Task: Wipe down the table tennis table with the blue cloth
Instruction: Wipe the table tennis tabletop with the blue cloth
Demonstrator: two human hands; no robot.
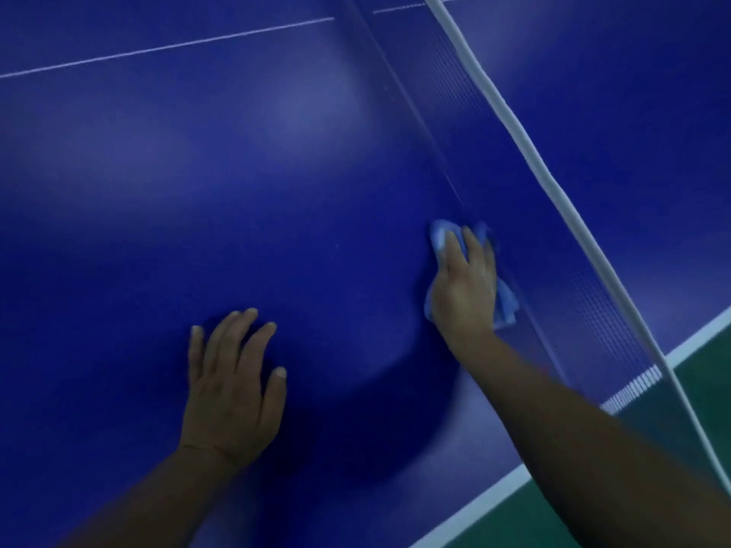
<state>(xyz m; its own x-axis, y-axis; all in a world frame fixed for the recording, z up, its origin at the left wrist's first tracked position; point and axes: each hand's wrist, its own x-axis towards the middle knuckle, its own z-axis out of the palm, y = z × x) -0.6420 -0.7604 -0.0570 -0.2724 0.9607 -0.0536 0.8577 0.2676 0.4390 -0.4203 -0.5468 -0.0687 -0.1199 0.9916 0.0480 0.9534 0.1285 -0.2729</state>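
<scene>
The dark blue, smooth tabletop [237, 172] of the table tennis table fills most of the view, with a thin white line [166, 45] across its far part. On the left, the left hand [233, 385] rests flat on the tabletop — its fingers [221, 330] are straight and spread apart, holding nothing. Further right, the right hand [464, 282] presses down on the crumpled light blue cloth [508, 306]; its fingers lie mostly straight over the cloth, close together. The cloth lies on the tabletop just beside the foot of the dark mesh net [553, 239] with its white top band [526, 152]. At the right edge — a green floor [704, 373].
</scene>
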